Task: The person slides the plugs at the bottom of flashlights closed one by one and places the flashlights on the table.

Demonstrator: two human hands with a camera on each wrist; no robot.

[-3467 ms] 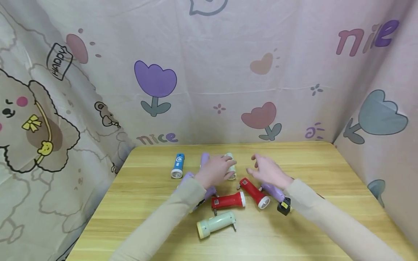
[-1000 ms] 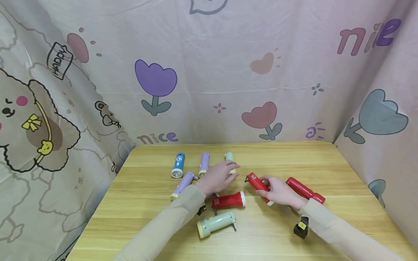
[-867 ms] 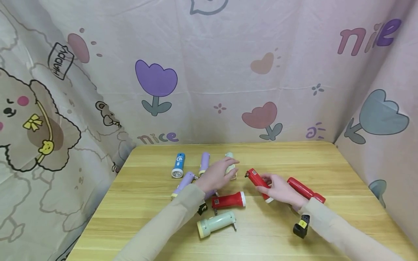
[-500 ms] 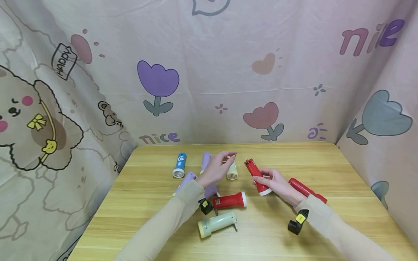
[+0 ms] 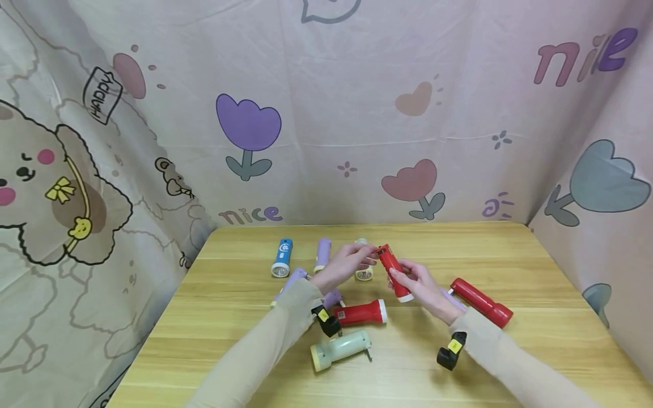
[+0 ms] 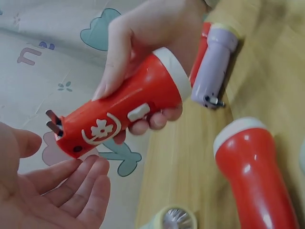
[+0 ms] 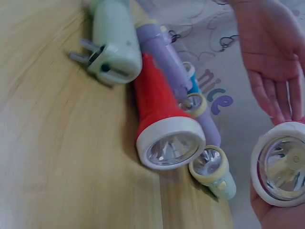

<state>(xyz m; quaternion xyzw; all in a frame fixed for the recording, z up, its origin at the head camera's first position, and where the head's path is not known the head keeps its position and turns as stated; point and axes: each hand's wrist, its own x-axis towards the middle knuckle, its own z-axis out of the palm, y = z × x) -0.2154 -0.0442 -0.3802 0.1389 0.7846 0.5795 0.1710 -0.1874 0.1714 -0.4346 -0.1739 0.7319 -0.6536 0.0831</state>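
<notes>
In the head view my right hand [image 5: 420, 283] holds a red flashlight [image 5: 391, 269] above the table, thumb along one side and fingers curled underneath. Its white lens end points down toward me. The left wrist view shows a white clover mark, a white switch and two metal plug prongs [image 6: 53, 123] sticking out of the tail. My left hand [image 5: 347, 263] is held palm up with loosely bent fingers, its fingertips [image 6: 99, 164] right at the tail end. Behind that hand a pale green flashlight [image 5: 364, 273] lies partly hidden.
On the wooden table [image 5: 245, 351] lie a red flashlight [image 5: 359, 313] in front, a pale green one [image 5: 342, 347] nearer me, and another red one [image 5: 482, 303] at right. A blue flashlight [image 5: 282, 258] and several purple ones [image 5: 323, 255] lie at left and back. A printed curtain [image 5: 316, 113] surrounds the table.
My right hand has taken hold of the red flashlight, lifted it off the table and brought it left, tail up. My left hand has turned and now meets its tail end.
</notes>
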